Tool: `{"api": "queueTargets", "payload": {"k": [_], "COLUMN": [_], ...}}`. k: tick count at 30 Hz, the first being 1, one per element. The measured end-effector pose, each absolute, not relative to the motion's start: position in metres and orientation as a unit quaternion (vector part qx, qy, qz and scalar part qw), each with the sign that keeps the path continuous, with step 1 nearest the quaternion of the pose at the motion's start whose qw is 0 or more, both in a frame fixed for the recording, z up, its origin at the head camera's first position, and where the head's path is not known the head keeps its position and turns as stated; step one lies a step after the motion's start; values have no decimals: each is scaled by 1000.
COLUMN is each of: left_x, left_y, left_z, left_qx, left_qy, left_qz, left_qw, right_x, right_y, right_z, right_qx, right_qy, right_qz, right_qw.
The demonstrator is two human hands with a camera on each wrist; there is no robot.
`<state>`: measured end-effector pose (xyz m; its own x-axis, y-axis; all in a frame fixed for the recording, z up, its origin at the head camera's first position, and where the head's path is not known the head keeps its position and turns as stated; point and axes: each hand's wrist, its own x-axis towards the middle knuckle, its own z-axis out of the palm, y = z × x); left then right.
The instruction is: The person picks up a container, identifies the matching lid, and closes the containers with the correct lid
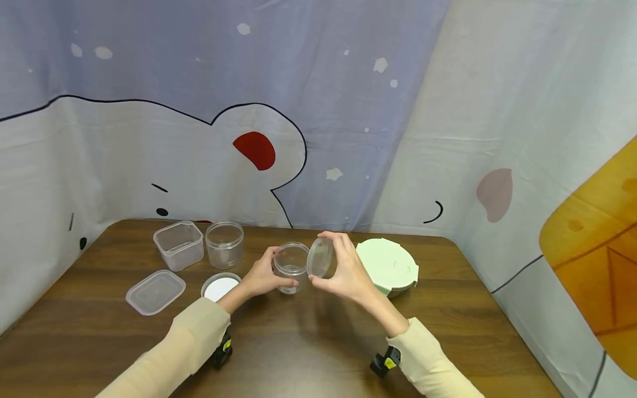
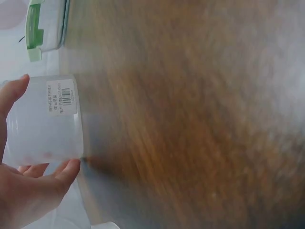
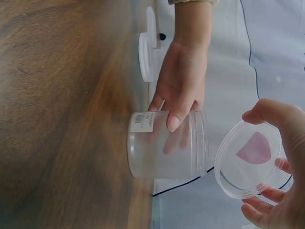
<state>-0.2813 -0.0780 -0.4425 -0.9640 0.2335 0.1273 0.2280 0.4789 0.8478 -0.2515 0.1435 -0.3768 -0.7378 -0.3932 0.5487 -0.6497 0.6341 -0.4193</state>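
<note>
My left hand point(image 1: 262, 278) grips a clear round plastic jar point(image 1: 291, 258) by its side, thumb in front and fingers behind. The jar stands upright on the table with its mouth uncovered. A white barcode label point(image 2: 62, 97) shows on its wall in the left wrist view. Between thumb and fingers, my right hand point(image 1: 345, 272) holds a clear round lid point(image 1: 319, 258) by its edge. Tilted steeply, this lid is just right of the jar's mouth; in the right wrist view a small gap separates the lid point(image 3: 226, 160) from the jar point(image 3: 164, 160).
Left on the wooden table are a clear rectangular container point(image 1: 185, 251), its flat lid point(image 1: 156, 292), a second round jar point(image 1: 225, 246) and a round lid with a white disc point(image 1: 220, 287), partly behind my left wrist. A pale-green-lidded bowl point(image 1: 387, 264) stands right. A printed curtain point(image 1: 343, 132) hangs behind.
</note>
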Motion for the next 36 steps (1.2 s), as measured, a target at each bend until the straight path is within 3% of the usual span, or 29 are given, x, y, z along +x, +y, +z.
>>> {"api": "queueTargets", "payload": {"k": [12, 36], "left_x": [-273, -268], "left_y": [-73, -68], "left_z": [-444, -444], "left_qx": [136, 117], "left_qy": [851, 839], "left_qz": [508, 532], "left_qw": [2, 5], "right_x": [-258, -272], "right_y": [136, 114], "right_z": [-375, -396], "right_qx": [289, 223], "right_qy": [-861, -882], "right_qz": [336, 380], "right_qw": [250, 166]}}
